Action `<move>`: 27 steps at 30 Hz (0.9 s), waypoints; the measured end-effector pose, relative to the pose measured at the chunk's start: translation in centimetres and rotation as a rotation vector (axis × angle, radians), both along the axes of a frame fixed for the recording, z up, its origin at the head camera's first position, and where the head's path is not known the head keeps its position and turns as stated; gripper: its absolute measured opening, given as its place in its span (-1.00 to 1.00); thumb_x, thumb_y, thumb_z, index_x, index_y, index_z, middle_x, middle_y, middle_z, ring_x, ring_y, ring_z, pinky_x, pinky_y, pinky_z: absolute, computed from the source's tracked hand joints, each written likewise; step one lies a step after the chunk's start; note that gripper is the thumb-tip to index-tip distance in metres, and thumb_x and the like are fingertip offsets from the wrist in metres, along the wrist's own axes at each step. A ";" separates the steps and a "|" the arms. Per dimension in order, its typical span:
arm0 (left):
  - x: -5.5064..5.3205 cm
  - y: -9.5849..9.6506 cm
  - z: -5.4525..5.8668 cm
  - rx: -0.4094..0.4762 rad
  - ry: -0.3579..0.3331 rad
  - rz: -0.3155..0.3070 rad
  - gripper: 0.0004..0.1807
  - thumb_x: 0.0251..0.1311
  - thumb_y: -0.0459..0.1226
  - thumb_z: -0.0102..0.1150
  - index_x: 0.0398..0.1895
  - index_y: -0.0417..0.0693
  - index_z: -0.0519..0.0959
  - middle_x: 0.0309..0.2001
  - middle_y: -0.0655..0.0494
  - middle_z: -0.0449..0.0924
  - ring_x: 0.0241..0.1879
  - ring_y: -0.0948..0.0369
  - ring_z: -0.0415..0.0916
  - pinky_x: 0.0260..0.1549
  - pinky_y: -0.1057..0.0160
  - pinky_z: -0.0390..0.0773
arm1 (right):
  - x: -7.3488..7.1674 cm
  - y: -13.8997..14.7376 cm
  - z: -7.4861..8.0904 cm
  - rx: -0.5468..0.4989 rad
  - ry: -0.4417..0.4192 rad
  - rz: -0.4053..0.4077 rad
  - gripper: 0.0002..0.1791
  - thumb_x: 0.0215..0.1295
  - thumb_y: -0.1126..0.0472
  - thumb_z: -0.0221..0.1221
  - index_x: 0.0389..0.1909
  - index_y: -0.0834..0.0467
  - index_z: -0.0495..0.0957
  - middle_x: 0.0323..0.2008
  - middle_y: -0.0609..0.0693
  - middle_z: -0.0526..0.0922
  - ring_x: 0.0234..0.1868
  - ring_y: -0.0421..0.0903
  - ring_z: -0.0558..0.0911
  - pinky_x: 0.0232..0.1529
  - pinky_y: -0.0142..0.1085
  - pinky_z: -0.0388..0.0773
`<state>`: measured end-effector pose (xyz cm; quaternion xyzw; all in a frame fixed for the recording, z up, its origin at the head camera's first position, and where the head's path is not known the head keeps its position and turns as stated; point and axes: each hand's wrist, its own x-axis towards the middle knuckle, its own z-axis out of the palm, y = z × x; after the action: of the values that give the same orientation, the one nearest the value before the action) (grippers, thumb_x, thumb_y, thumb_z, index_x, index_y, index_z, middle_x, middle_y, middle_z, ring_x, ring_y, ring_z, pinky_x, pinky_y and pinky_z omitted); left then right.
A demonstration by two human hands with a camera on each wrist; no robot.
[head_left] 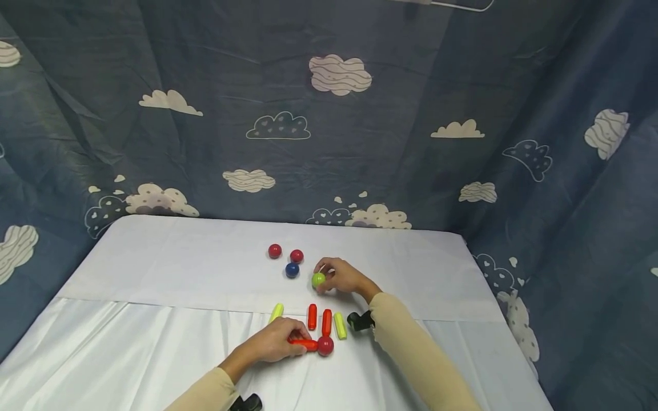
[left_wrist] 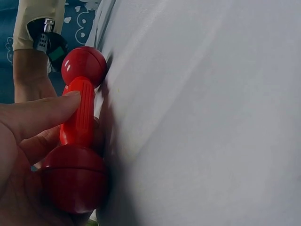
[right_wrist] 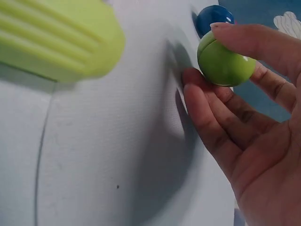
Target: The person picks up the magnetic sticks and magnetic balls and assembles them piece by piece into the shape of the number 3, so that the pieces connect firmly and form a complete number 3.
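Observation:
My left hand (head_left: 277, 341) pinches a ribbed red rod (left_wrist: 77, 113) between thumb and fingers. A red ball (left_wrist: 84, 66) sits at one end of this rod and a second red ball (left_wrist: 75, 179) at the other; the head view shows only one of them. Another red rod (head_left: 327, 322) runs away from that ball; I cannot tell whether they are joined. Farther back, my right hand (head_left: 345, 277) holds a lime-green ball (right_wrist: 221, 66) between thumb and fingertips, near a blue ball (head_left: 292, 270).
Two red balls, one at the left (head_left: 275, 251) and one beside the blue ball (head_left: 296, 256), lie farther back. Between the hands are a loose red rod (head_left: 312, 317) and yellow-green rods (head_left: 340, 326). A cloud-patterned curtain (head_left: 360, 160) hangs behind the white-covered table (head_left: 169, 262).

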<state>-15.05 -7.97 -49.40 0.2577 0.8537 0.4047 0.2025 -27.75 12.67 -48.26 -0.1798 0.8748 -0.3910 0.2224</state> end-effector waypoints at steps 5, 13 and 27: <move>0.0 0.0 0.1 0.012 -0.006 0.001 -0.88 0.07 -0.34 0.35 -0.31 -0.07 0.62 -0.39 0.26 0.53 -0.38 0.35 0.37 -0.32 0.34 0.39 | 0.5 0.5 0.1 -0.078 -0.075 -0.022 -0.60 0.10 0.34 0.35 0.00 0.14 0.57 -0.08 0.06 0.55 -0.23 -0.08 0.55 -0.17 -0.26 0.56; 0.0 -0.1 0.1 0.015 0.001 -0.003 -0.88 0.07 -0.34 0.34 -0.31 -0.08 0.63 -0.39 0.26 0.54 -0.38 0.36 0.38 -0.32 0.35 0.39 | 1.3 1.2 -0.4 -0.196 -0.143 -0.043 -0.55 0.23 0.35 0.24 0.17 0.19 0.51 0.08 0.14 0.52 -0.24 -0.09 0.60 -0.12 -0.25 0.58; -0.1 -0.1 0.1 0.025 0.013 -0.006 -0.87 0.05 -0.36 0.36 -0.32 -0.12 0.62 -0.40 0.23 0.55 -0.40 0.35 0.38 -0.35 0.35 0.38 | 1.8 2.7 -1.5 -0.402 -0.305 -0.101 -0.57 0.26 0.31 0.21 0.16 0.26 0.47 -0.10 0.15 0.54 -0.35 -0.07 0.55 -0.32 -0.30 0.55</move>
<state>-15.13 -8.02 -49.26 0.2653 0.8491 0.4130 0.1951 -25.95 15.33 -49.78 -0.1155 0.7437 -0.5903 0.2917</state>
